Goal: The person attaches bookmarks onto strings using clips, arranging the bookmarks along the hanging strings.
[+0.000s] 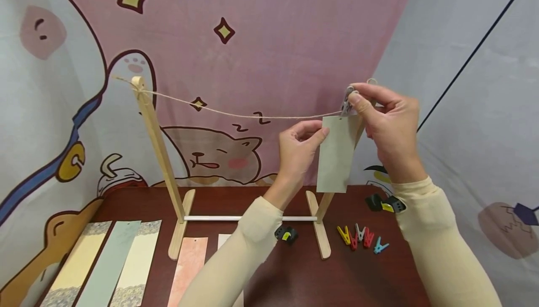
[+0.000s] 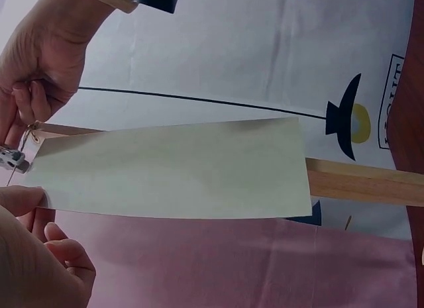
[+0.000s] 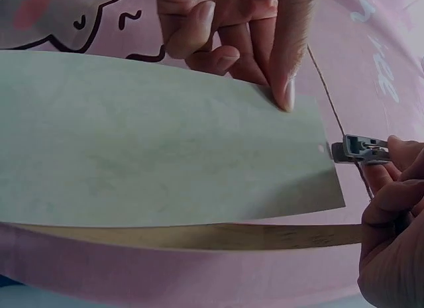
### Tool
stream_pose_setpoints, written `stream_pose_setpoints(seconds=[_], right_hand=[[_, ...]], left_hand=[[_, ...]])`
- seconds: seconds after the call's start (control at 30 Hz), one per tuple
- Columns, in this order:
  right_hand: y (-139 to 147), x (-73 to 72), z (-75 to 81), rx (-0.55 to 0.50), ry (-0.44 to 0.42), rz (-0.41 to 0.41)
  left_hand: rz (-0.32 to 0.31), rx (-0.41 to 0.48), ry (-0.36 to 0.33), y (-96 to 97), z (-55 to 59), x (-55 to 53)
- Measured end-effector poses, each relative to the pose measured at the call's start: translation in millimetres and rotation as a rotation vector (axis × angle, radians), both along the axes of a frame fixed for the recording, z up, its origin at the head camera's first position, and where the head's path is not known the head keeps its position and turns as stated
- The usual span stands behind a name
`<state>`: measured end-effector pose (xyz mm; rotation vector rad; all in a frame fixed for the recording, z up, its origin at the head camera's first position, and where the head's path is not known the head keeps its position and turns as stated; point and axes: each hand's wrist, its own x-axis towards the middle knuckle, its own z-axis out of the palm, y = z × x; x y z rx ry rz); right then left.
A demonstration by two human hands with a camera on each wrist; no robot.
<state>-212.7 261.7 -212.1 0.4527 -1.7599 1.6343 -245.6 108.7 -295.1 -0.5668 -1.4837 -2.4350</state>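
A pale green paper strip (image 1: 336,157) hangs upright at the right end of the string (image 1: 236,115). My left hand (image 1: 298,150) pinches its left edge near the top between thumb and fingers. Above it, my right hand (image 1: 389,120) pinches the handles of a grey clothespin (image 3: 363,150). The clothespin's tip is right at the strip's top edge, by the string and a small hole in the paper. In the left wrist view the strip (image 2: 179,169) stretches in front of the wooden post (image 2: 364,181).
A wooden stand's left post (image 1: 157,148) holds the string's other end; a white bar (image 1: 212,218) joins its feet. Several clothespins (image 1: 355,237) lie on the dark red table (image 1: 294,274) at right. Patterned strips (image 1: 77,260) lie at left, a pink strip (image 1: 189,265) near my left forearm.
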Motion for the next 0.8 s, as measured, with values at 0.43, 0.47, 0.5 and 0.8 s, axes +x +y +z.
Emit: stream_pose_setpoints(seconds=[0.43,0.47,0.5,0.8], right_hand=[[4.6,4.7,-7.8,0.083,-0.04,-0.065],[4.6,4.9,-7.9,0.092,-0.041,-0.07],[4.6,5.1,-8.0,0.103,-0.041,-0.077],[5.2,7.1,-10.2,0.261,-0.058,-0.164]], left_hand=[[-0.007,0.014,0.011,1.7,1.3,0.9],[-0.008,0.021,0.011,2.0,1.5,0.6],[-0.009,0.025,0.01,2.4,1.5,0.3],[-0.027,0.072,-0.006,9.4,-0.1,-3.5]])
